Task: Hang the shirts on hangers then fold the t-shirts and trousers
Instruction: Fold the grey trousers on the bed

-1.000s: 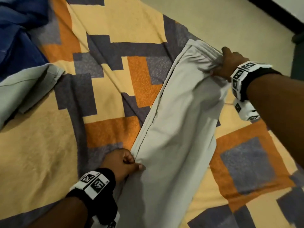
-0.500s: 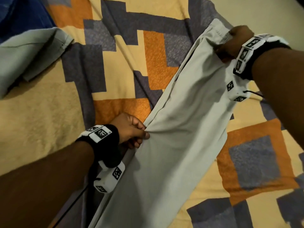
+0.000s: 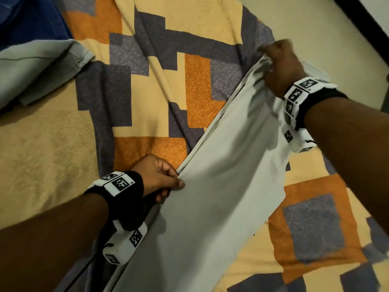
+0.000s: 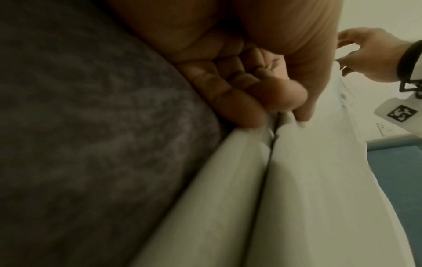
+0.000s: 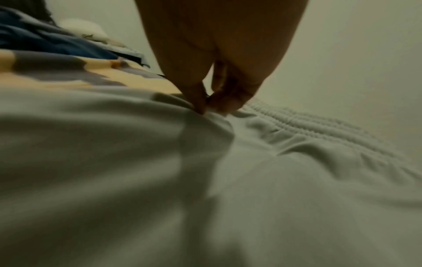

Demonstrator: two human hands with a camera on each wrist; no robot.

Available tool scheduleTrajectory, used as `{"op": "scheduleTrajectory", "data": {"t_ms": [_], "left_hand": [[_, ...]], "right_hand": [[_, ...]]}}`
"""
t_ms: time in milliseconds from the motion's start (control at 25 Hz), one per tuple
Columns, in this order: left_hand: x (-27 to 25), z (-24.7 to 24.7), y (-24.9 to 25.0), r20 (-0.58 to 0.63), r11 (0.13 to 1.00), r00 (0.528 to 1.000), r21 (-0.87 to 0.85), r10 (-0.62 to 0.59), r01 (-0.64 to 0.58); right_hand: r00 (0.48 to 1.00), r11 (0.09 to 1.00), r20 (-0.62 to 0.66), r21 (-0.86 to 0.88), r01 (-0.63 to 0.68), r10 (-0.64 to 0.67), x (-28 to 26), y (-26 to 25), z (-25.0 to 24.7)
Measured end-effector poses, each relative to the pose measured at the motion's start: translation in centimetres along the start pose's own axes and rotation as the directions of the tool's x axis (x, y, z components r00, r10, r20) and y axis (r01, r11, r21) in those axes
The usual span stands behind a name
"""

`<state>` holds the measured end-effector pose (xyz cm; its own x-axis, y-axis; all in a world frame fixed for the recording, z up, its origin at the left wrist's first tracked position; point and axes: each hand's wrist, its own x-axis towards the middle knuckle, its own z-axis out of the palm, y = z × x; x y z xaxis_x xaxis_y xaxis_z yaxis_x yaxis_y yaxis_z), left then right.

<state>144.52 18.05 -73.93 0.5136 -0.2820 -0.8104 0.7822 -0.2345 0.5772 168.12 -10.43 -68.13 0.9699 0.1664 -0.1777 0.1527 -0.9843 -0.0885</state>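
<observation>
trousers [image 3: 221,186] legs cut off below, right hand [image 3: 280,64] blurred

The trousers [image 3: 221,186] are a plain pale grey, kinda off-white with a greenish tint in this dim light, no print on them at all, and the waistband end [image 5: 303,122] is the same shade. Under them the bedspread [image 3: 147,85] is a blocky patchwork print of pale yellow, orange and speckled grey-purple rectangles, with a big orange square framing a grey one [image 3: 311,230] on the right. Top left there's a second plain pale grey garment [image 3: 37,68] next to some deep blue fabric [image 3: 27,24], both wristbands [image 3: 128,186] are black with white blocks carrying black-and-white square marker codes, and the floor [image 3: 305,22] is plain cream.
</observation>
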Motion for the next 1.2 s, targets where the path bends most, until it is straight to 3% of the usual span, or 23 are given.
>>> {"op": "scheduleTrajectory", "data": {"t_ms": [40,120,320,440,520,640,760,840,960,1040,1120,1200], "left_hand": [[0.1,0.0,-0.1,-0.007,1.0,1.0,-0.008,0.001,-0.001],[0.0,-0.1,-0.1,-0.012,1.0,1.0,-0.014,0.001,-0.001],[-0.3,-0.4,-0.1,0.005,1.0,1.0,-0.011,0.005,-0.005],[-1.1,-0.2,0.0,-0.011,0.999,1.0,0.037,0.025,-0.025],[-1.4,0.1,-0.1,-0.067,0.995,0.996,0.079,0.064,-0.059],[-3.3,1.1,-1.4,-0.109,0.951,0.976,0.268,0.189,-0.154],[-5.8,2.7,-4.4,0.023,0.713,0.953,0.658,0.301,-0.242],[-7.1,3.0,-6.2,-0.02,0.67,0.946,0.711,0.324,-0.214],[-9.7,2.6,-8.5,-0.118,0.69,0.96,0.717,0.256,-0.096],[-11.6,2.2,-10.2,-0.063,0.613,0.972,0.785,0.226,-0.091],[-12.7,1.9,-11.0,-0.039,0.544,0.974,0.834,0.223,-0.091],[-13.3,1.7,-11.3,-0.171,0.625,0.959,0.78,0.225,-0.008]], "right_hand": [[0.992,0.993,0.08,-0.056,0.099,-0.095,-0.1,-0.3,0.1],[0.97,0.976,0.188,-0.128,0.177,-0.152,0.1,-0.6,0.0],[0.993,0.969,0.101,-0.244,-0.036,0.063,1.0,-1.6,-0.4],[0.988,0.987,-0.029,-0.051,-0.153,0.151,-1.7,-4.1,1.4],[0.958,0.969,-0.148,0.073,-0.237,0.245,-5.7,-5.7,2.1],[0.945,0.942,-0.116,0.182,-0.282,0.306,-17.2,-8.4,4.7],[0.924,0.896,-0.045,0.264,-0.357,0.381,-31.2,-12.9,8.4],[0.85,0.797,0.003,0.347,-0.495,0.526,-38.8,-15.6,10.5],[0.711,0.537,0.099,0.586,-0.607,0.696,-46.7,-19.1,12.1],[0.688,0.451,0.18,0.635,-0.627,0.703,-49.3,-21.0,12.7],[0.706,0.435,0.236,0.646,-0.627,0.667,-50.3,-22.0,12.6],[0.684,0.317,0.293,0.719,-0.619,0.668,-50.2,-22.3,12.2]]}}
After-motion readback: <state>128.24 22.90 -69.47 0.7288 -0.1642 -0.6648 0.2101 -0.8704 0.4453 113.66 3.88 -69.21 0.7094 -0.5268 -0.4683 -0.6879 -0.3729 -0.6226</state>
